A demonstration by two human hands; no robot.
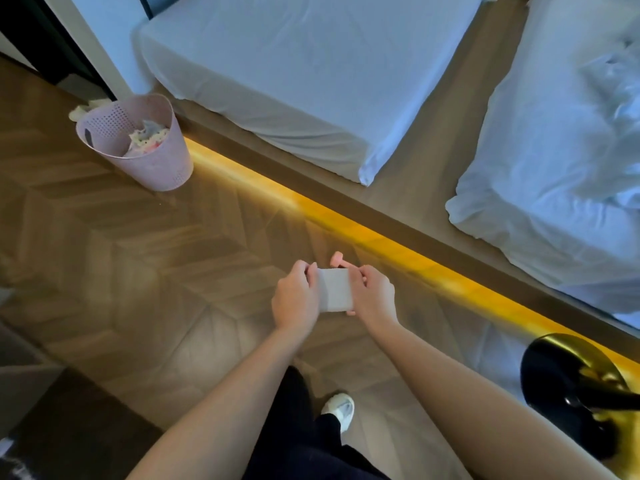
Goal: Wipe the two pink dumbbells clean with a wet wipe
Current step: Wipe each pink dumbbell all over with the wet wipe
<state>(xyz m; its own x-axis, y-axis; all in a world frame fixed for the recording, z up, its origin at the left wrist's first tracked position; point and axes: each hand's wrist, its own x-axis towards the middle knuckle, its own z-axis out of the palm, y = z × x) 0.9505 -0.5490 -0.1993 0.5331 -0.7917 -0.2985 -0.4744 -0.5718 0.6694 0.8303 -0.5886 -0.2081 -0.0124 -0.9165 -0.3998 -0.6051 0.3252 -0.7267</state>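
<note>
Both of my hands hold a white wet wipe (335,289) stretched flat between them, above the wooden floor. My left hand (296,299) pinches its left edge and my right hand (374,295) pinches its right edge. A pink dumbbell (337,259) shows only as a small pink end poking out just above the wipe, by my right fingers; the rest of it is hidden behind the wipe and hand. A second dumbbell is not visible.
A pink perforated waste basket (145,157) with crumpled wipes stands on the floor at left. A bed platform (381,206) with a lit yellow strip runs diagonally, carrying two white mattresses (294,81). A round black-and-gold stool (581,393) sits at lower right. My shoe (341,408) is below.
</note>
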